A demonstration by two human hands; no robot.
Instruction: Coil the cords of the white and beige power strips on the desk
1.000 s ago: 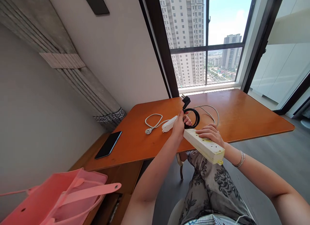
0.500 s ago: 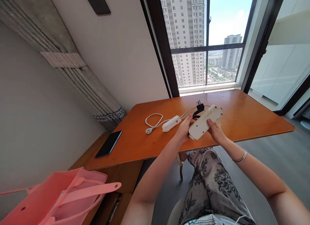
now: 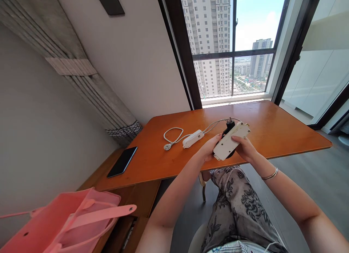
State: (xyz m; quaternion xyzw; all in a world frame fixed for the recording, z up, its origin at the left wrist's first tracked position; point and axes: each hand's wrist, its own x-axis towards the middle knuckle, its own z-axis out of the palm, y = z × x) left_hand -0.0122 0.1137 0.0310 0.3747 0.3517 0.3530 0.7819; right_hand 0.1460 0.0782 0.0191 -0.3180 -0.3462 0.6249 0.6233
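Note:
A white power strip (image 3: 227, 146) is tilted in front of me just over the table's near edge, its screwed underside facing up. My right hand (image 3: 243, 147) grips its right side, thumb lying on the underside and fingers hidden beneath. Along the left side my left hand (image 3: 214, 145) is closed, its fingertips mostly out of sight behind the strip. A black plug (image 3: 229, 125) with its prongs up shows behind the strip. Part of something black, perhaps its cable, peeks out below. A smaller white power strip (image 3: 193, 139) lies on the table to the left, its white plug (image 3: 167, 147) beside a loop of cord.
The orange-brown wooden table (image 3: 280, 133) stands against the window. A dark tablet (image 3: 122, 162) rests at its left end. Below it, at lower left, is a pink bag (image 3: 89, 220) with a strap sticking out. A curtain (image 3: 109, 107) hangs behind on the left.
The black plug has moved down and right, closer behind the white power strip. Black material now shows under the strip. My left hand has shifted slightly along the strip's edge.

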